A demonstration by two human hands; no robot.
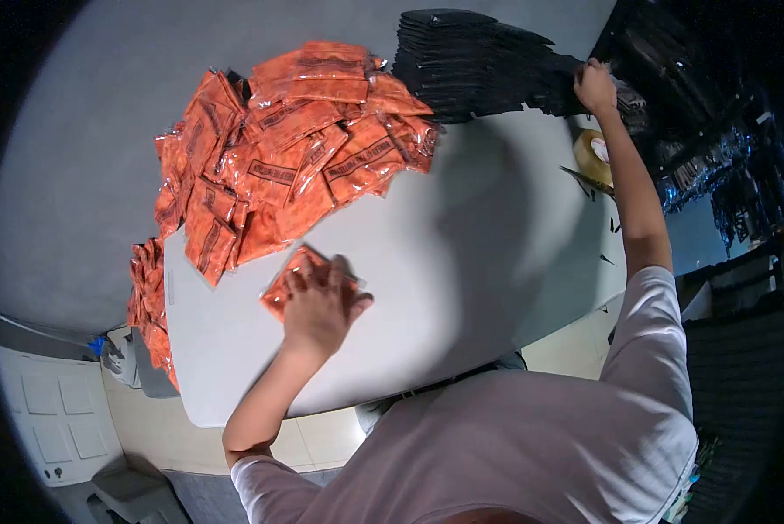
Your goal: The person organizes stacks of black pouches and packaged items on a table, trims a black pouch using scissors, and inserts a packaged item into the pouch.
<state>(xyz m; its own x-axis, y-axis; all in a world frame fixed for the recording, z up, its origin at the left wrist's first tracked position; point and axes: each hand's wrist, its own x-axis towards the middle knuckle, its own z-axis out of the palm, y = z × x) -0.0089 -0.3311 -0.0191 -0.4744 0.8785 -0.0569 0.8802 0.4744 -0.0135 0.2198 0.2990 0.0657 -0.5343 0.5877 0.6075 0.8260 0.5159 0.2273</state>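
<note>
My left hand [316, 313] lies on an orange plastic-wrapped packet [278, 293] near the table's front left, its fingers spread over it. At the far right, my right hand [595, 87] is closed at the end of a fanned row of flat black pieces [479, 65]; what its fingers hold is hidden. A large heap of orange wrapped packets [274, 166], several with a dark printed label, covers the back left of the table. Below my right hand, a roll of clear tape [591, 157] and what looks like scissors [587, 181] lie by my forearm.
The white table [392, 288] stands before me. More orange packets [150, 301] are piled past its left edge. Dark glossy wrapped items [671, 105] fill a rack on the right. Small black scraps [607, 259] lie near the right edge. A white door [56, 410] is at lower left.
</note>
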